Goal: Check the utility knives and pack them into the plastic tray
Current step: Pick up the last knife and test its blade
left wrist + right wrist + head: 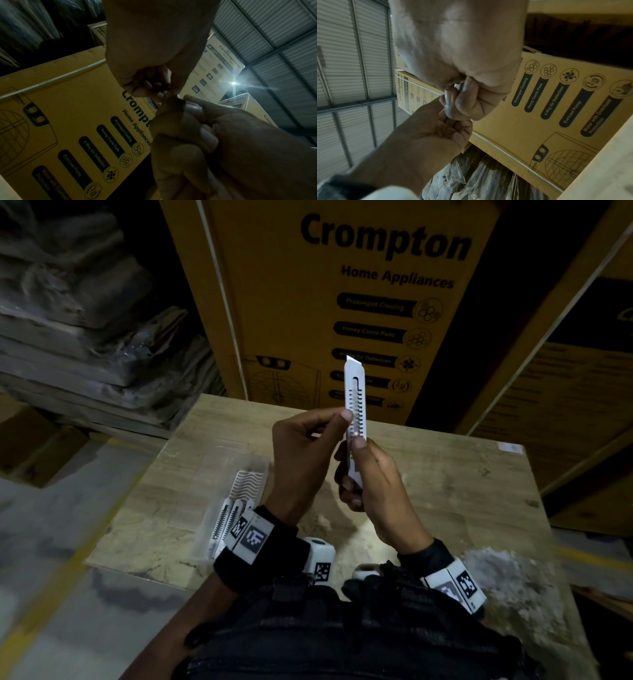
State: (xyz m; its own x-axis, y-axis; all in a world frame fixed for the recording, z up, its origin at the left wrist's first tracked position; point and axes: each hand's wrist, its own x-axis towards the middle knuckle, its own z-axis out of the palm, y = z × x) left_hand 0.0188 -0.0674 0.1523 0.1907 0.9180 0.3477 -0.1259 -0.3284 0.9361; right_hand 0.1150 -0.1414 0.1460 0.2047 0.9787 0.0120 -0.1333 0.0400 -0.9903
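Note:
A white utility knife (355, 402) stands upright in the air above the wooden table (445, 474), its blade tip poking out at the top. My right hand (370, 474) grips its lower body, thumb pressed on the slider. My left hand (308, 446) pinches the knife's left edge at mid-height with thumb and forefinger. A clear plastic tray (233, 508) lies on the table at the left, holding several white knives (226, 518) at its near end, partly hidden by my left wrist. In both wrist views the hands hide the knife almost wholly.
A tall yellow Crompton carton (342, 285) stands just behind the table. More cartons (565, 405) rise at the right. Wrapped bundles (85, 337) are stacked at the left. The grey floor (51, 577) lies beyond the table's left edge.

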